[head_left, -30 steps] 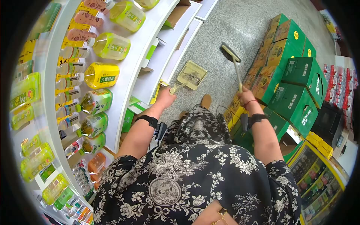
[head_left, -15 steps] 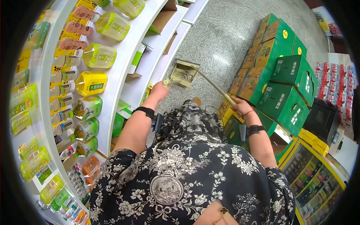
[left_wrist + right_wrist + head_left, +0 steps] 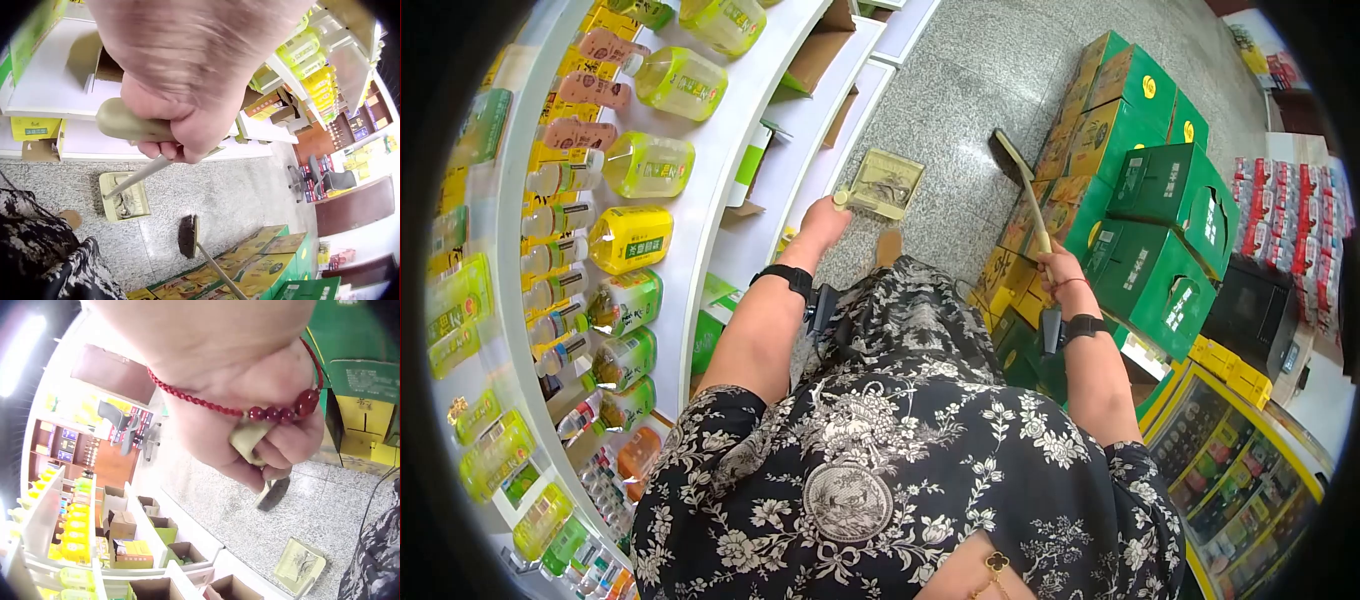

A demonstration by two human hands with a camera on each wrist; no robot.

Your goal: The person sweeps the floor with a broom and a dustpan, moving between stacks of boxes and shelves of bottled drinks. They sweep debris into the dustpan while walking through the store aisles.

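Note:
My left hand grips the end of the long handle of a pale yellow-green dustpan. In the left wrist view its pan lies at floor level, with dark, hair-like debris inside. My right hand has its fingers wrapped round the pale handle of a broom. The dark bristle head is out to the right of the dustpan, near the stacked boxes. The right wrist view shows the broom head beyond the curled fingers, apart from the dustpan.
White shelves with bottled drinks line the left side. Green and yellow cartons are stacked on the right. Speckled floor runs between them. A shoe stands just behind the dustpan.
The broom head swung left to the dustpan half a second ago and is now back out to the right, beside the cartons. My left hand keeps hold of the dustpan.

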